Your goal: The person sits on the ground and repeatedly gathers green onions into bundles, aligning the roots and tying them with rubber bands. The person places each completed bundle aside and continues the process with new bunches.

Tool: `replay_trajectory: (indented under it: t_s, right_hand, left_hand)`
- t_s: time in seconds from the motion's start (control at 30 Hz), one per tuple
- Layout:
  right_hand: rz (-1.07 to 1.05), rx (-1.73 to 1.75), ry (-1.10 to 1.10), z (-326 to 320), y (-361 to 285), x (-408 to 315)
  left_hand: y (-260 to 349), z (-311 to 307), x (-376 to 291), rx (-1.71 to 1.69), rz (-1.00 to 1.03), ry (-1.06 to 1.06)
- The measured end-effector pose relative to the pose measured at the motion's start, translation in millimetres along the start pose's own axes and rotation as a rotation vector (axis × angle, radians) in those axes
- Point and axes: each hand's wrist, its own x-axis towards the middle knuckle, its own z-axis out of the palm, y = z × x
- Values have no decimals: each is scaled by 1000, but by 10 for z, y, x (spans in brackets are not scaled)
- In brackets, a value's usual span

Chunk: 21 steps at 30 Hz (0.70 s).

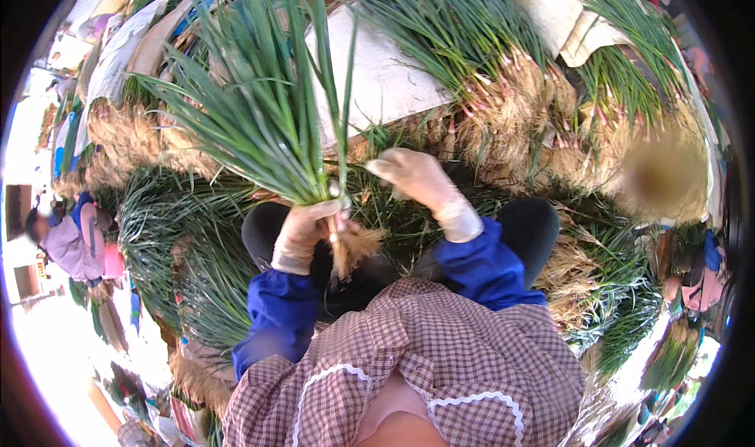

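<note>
A bunch of long green leafy stalks, like garlic greens or scallions (271, 134), rises from my left hand (304, 231). The gloved left fingers are closed around its base, and pale roots (354, 249) hang out to the right of the fist. My right hand (416, 181), in a pale thin glove too, is raised to the right of the bunch and apart from it. Its fingers are bent and slightly blurred; whether a small scrap is between them I cannot tell. Below both hands, cut leaves (401, 228) litter the ground between my knees.
A heap of rooted greens (495, 81) lies ahead to the right, beside a white sheet (377, 75). More greens are piled at left (177, 240) and right (613, 276). A seated person (74, 237) is at far left; another person (702, 282) is at far right.
</note>
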Motion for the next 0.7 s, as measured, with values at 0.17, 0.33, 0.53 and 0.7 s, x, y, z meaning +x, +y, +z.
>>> replay_trajectory:
  t_s: [0.17,0.33,0.53,0.7]
  right_hand:
    - [-260,-477,660,426,602,460]
    - [-188,-565,827,376,1006,401]
    - [-175,-555,611,350,990,341]
    - [-198,-499,601,421,1055,301]
  left_hand:
    - [-715,12,659,21,-186,170]
    - [-1140,-6,849,26,-177,158]
    - [-1089,75,779,95,-156,143]
    - [-1111,2,777,100,-173,110]
